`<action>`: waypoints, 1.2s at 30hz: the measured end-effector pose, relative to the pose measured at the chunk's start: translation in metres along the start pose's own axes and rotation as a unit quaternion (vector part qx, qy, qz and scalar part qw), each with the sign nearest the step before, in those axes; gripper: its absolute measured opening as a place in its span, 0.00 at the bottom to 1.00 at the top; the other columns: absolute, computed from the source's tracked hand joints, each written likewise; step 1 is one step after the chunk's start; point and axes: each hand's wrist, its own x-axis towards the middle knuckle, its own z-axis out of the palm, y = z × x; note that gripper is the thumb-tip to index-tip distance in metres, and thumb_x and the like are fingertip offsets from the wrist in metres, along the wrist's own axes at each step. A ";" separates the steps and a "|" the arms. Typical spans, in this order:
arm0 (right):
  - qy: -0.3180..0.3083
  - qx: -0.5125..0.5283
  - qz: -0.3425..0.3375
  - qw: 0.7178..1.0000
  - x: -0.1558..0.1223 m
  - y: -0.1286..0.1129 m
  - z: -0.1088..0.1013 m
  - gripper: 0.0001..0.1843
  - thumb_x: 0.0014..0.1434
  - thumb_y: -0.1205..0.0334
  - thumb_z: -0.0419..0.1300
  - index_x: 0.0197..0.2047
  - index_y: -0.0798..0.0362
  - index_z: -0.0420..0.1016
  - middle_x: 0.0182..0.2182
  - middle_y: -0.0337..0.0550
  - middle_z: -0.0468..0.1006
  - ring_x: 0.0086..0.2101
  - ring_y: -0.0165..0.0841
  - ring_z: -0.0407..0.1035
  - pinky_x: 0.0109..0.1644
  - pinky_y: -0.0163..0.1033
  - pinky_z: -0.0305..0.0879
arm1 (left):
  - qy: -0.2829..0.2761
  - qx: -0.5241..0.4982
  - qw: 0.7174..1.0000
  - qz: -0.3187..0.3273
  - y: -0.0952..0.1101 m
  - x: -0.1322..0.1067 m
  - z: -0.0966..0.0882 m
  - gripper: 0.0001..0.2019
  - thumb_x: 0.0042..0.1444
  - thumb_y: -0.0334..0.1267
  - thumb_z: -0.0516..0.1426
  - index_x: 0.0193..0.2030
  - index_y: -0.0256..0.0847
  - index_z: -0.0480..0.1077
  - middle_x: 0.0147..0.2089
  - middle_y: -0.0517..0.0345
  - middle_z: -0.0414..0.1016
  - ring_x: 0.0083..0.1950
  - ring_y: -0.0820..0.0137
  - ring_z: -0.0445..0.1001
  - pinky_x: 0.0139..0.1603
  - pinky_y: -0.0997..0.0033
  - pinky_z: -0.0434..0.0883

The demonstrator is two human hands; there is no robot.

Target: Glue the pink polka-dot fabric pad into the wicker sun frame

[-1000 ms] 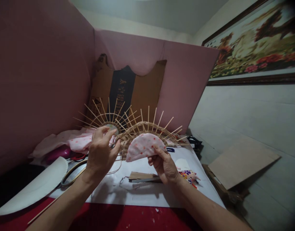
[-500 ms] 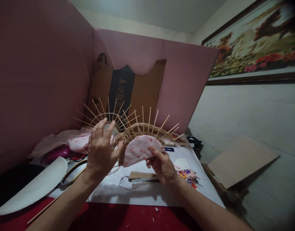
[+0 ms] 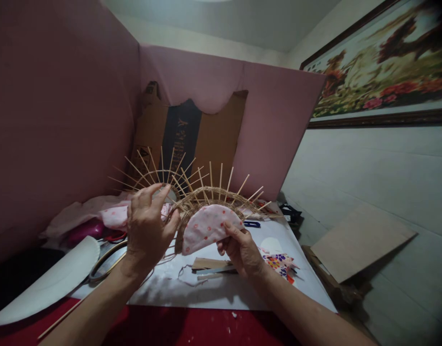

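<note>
Held piece: half-round frame of brown woven twine with pale thin sticks radiating outward (image 3: 215, 192), raised over the bench; a flat pink cloth half-disc with red dots (image 3: 206, 228) fills its inner curve.
Right hand: bare right hand (image 3: 244, 250), forearm reaching in from lower right; grip closed, pinching the half-disc near its right corner, thumb on the front face, fingers curled behind.
Left hand: bare left hand (image 3: 149, 221), raised with its back to the camera; grip spread, thumb apart from fingers, at the frame's left end (cannot tell whether the thumb touches the twine).
Stick frames: two; the second half-round frame of sticks and twine (image 3: 163, 171) stands behind the left hand.
Cardboard: one brown cardboard panel with a dark-blue band (image 3: 217, 129), upright at the back against pink panelling (image 3: 271, 120).
Bench: white-covered bench (image 3: 206, 295), red along the near edge.
Bench, left: one white half-round paper plate (image 3: 55, 283), beside one dark-and-gold hoop (image 3: 105, 255); a glossy purple object (image 3: 86, 230) beyond.
Bench, right: multicoloured patterned cloth (image 3: 276, 262), just beside the right wrist.
</note>
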 end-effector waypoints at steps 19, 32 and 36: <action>0.024 -0.004 -0.008 1.000 0.001 0.002 0.000 0.14 0.49 0.55 0.66 0.27 0.58 0.73 0.16 0.38 0.73 0.17 0.26 0.66 0.18 0.28 0.62 | -0.009 -0.027 1.000 -0.001 0.002 0.002 -0.004 0.23 0.51 0.38 0.59 0.55 0.37 0.66 0.58 0.42 0.65 0.59 0.52 0.62 0.58 0.48 0.60; 0.013 0.007 -0.018 1.000 0.000 0.003 0.000 0.13 0.50 0.57 0.66 0.26 0.60 0.75 0.17 0.39 0.73 0.17 0.26 0.66 0.17 0.29 0.63 | 0.024 -0.063 0.998 0.021 0.009 0.001 -0.009 0.17 0.54 0.33 0.58 0.51 0.46 0.69 0.58 0.49 0.65 0.62 0.55 0.59 0.61 0.46 0.57; 0.049 0.037 -0.030 0.998 0.001 0.000 0.000 0.11 0.48 0.58 0.68 0.26 0.58 0.74 0.17 0.38 0.74 0.17 0.26 0.67 0.18 0.29 0.63 | 0.052 -0.104 0.992 -0.057 0.008 0.003 -0.014 0.13 0.56 0.32 0.56 0.49 0.41 0.69 0.50 0.48 0.70 0.54 0.59 0.66 0.58 0.51 0.60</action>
